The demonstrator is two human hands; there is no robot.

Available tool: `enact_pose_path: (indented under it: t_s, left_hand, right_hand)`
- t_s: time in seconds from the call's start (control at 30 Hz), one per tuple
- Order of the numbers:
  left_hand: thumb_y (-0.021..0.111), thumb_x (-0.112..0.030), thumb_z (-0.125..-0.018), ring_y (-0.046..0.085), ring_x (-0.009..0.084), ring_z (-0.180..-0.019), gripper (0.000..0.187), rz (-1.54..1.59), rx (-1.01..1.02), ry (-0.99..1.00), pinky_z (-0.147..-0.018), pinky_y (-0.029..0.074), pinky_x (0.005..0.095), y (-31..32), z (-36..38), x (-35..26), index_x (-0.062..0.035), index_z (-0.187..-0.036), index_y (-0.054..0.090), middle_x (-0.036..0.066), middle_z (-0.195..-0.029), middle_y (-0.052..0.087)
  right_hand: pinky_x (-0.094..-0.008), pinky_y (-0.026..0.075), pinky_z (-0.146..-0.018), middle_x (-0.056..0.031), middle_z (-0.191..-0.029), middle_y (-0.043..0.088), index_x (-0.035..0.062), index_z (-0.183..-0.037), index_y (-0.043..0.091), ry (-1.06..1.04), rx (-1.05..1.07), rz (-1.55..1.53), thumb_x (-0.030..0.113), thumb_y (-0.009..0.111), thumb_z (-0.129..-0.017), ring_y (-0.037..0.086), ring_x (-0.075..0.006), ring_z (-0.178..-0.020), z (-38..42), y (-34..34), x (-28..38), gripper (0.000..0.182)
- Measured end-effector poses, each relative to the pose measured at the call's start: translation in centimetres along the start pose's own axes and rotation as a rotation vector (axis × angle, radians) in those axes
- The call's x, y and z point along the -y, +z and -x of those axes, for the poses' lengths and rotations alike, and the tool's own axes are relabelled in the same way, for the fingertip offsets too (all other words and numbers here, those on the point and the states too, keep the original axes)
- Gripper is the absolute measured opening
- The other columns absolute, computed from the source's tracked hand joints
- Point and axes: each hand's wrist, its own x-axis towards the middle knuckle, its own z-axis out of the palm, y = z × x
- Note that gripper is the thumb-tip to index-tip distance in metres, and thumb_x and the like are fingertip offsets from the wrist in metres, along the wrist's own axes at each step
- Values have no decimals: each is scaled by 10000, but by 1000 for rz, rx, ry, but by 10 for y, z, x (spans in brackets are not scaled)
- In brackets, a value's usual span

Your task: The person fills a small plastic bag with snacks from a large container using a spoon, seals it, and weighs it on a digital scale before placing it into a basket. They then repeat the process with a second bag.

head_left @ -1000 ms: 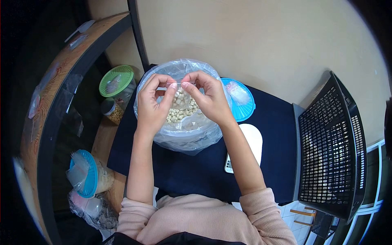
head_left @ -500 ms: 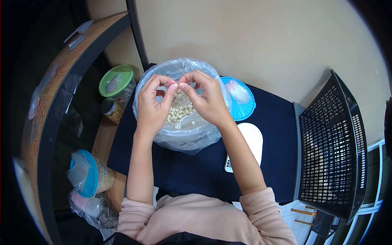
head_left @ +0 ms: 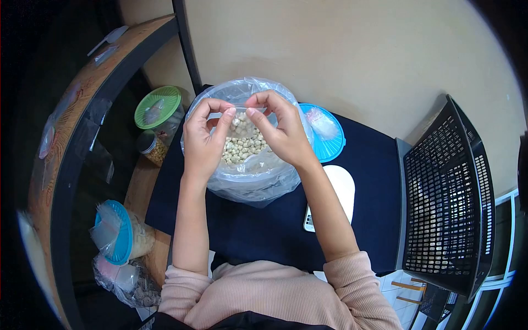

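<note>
Above a large tub lined with a clear plastic bag (head_left: 250,179), both my hands pinch the top edge of a small clear plastic bag (head_left: 241,122). My left hand (head_left: 204,135) grips its left corner between thumb and forefinger; my right hand (head_left: 283,129) has the right corner the same way. Pale, round, nut-like pieces show through the small bag. More of these pieces (head_left: 242,151) lie loose in the tub below, so the small bag's lower edge is hard to make out.
A white scale (head_left: 340,190) lies on the dark cloth beneath my right forearm. Behind it is a blue lid (head_left: 330,146) with clear bags on it. A black crate (head_left: 440,203) stands right. Lidded jars (head_left: 159,107) and a wooden shelf (head_left: 71,104) are left.
My hands have moved slightly apart, and the thumbs no longer meet. More of the small bag's top edge shows between them.
</note>
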Motion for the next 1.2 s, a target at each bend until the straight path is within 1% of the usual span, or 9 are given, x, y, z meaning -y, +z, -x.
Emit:
enact_pose_path:
  t_s: [0.1, 0.23, 0.47, 0.8, 0.93, 1.0, 1.07, 1.13, 1.2]
  left_hand:
    - [598, -78, -832, 551, 83, -745, 85, 34, 31, 4, -648, 457, 234, 0, 0, 1, 5, -844, 582, 38, -814, 591]
    - [599, -81, -832, 556, 87, -751, 88, 15, 52, 16, -651, 458, 236, 0, 0, 1, 3, -853, 585, 39, -818, 592]
    - [606, -71, -808, 568, 112, -767, 85, -55, 73, 70, -645, 458, 241, 3, 0, -4, -7, -858, 583, 40, -829, 586]
    - [584, -64, -819, 563, 127, -763, 76, -143, 79, 78, -635, 457, 252, 3, 0, -7, -3, -861, 567, 49, -831, 572]
    - [582, -70, -826, 563, 122, -760, 83, -116, 88, 58, -643, 459, 250, 2, 1, -3, 2, -863, 566, 51, -819, 574]
    - [583, -72, -828, 563, 117, -759, 84, -90, 105, 45, -647, 459, 247, 0, 0, -2, 3, -861, 566, 50, -813, 575]
    - [586, -64, -829, 559, 105, -757, 69, 60, 130, -16, -659, 455, 237, -1, 0, -3, 3, -834, 572, 43, -799, 577]
    - [592, -58, -825, 552, 98, -750, 65, 43, 110, 16, -656, 449, 231, -1, 0, -2, 2, -812, 572, 37, -792, 574]
    - [598, -52, -821, 545, 90, -742, 66, 27, 93, 46, -654, 443, 225, -1, 0, -1, 1, -791, 572, 32, -785, 571]
  right_hand:
    - [-301, 438, -641, -111, -816, 607, -10, -840, 585, -30, 53, 69, 113, 609, -783, 596, -207, -765, -1, -2, 4, 137]
    - [-297, 441, -635, -115, -804, 604, -13, -838, 586, 8, 39, 51, 96, 609, -780, 597, -206, -766, 0, -2, 4, 126]
    - [-305, 450, -651, -129, -776, 597, -28, -824, 584, -21, 34, 43, 77, 604, -773, 593, -219, -747, 0, -1, 3, 119]
    - [-303, 451, -664, -127, -765, 593, -33, -814, 583, -40, 49, 54, 73, 602, -766, 586, -222, -738, 0, -1, 6, 118]
    - [-297, 448, -661, -124, -768, 594, -29, -817, 583, -29, 57, 48, 74, 604, -768, 584, -218, -736, 0, -1, 6, 116]
    - [-295, 444, -650, -120, -769, 595, -23, -813, 586, -1, 64, -3, 81, 612, -771, 584, -213, -732, 0, -1, 3, 115]
    - [-294, 442, -644, -118, -762, 594, -20, -808, 587, -10, 39, 8, 85, 619, -770, 583, -212, -722, 1, -1, 6, 117]
    - [-294, 439, -638, -115, -755, 593, -18, -804, 587, -23, 15, 20, 88, 627, -768, 582, -210, -713, 0, -3, 8, 119]
    - [-297, 437, -628, -104, -711, 600, -10, -742, 596, -39, -9, 48, 96, 668, -737, 579, -211, -690, 0, -5, 8, 128]
